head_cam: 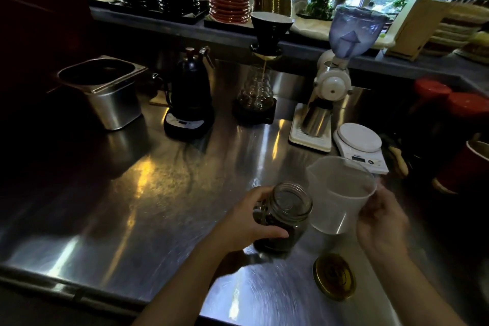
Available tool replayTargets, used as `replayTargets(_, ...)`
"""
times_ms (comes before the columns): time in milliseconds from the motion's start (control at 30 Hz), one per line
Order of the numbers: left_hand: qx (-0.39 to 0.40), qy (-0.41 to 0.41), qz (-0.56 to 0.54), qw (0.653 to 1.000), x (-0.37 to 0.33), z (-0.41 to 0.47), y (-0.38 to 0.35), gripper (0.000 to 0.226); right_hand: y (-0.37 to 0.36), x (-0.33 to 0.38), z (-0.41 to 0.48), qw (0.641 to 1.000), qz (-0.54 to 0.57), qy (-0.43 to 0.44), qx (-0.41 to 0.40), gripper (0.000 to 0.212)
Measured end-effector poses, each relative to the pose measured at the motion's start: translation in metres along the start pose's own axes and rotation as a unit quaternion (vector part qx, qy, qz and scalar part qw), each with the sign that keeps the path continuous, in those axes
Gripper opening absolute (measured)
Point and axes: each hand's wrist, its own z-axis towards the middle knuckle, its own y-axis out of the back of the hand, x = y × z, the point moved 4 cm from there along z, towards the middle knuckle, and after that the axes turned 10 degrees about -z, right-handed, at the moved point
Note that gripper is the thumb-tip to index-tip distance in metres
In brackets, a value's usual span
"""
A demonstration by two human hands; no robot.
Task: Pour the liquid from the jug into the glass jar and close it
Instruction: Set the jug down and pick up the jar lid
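Note:
A glass jar (287,210) with a threaded open mouth stands on the steel counter, dark contents in its lower part. My left hand (244,222) is wrapped around its left side. Just right of the jar, my right hand (381,222) holds a translucent plastic jug (337,193) by its right side, upright and close to the jar's rim. I cannot make out liquid in the jug. The jar's gold lid (334,276) lies flat on the counter in front of the jug.
The steel counter (158,193) carries a black kettle (189,95), a metal tub (105,90), a dripper over a glass carafe (255,92), a white grinder (334,82) and a white scale (358,144). Red-lidded containers (449,103) stand at right.

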Motion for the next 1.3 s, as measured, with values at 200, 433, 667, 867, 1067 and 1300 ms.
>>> replayTargets(200, 0.008, -0.002, -0.006, 1.000, -0.001, 0.000, 0.000, 0.069, 0.023, -0.029, 0.013, 0.989, 0.097, -0.080, -0.084, 0.031)
replayTargets(433, 0.005, -0.022, -0.010, 1.000, -0.002, 0.001, 0.000, 0.070, 0.042, -0.038, 0.013, 0.982, 0.033, -0.060, -0.175, 0.023)
replayTargets(667, 0.008, -0.030, -0.015, 0.999, 0.000, 0.003, 0.001, 0.072, 0.045, -0.030, 0.002, 0.978, -0.145, 0.007, -0.147, 0.009)
replayTargets(867, 0.009, -0.038, -0.018, 0.999, 0.001, 0.001, 0.003, 0.070, 0.064, -0.020, -0.001, 0.954, -0.261, 0.026, -0.146, 0.031)
replayTargets(1067, -0.005, -0.049, 0.004, 0.999, -0.001, -0.008, 0.001, 0.070, 0.073, -0.026, -0.043, 0.900, -0.399, 0.140, -0.108, 0.011)
replayTargets(1300, -0.018, -0.060, 0.025, 0.998, -0.008, -0.014, -0.002, 0.067, 0.069, -0.063, -0.070, 0.719, -0.668, 0.155, 0.115, 0.044)
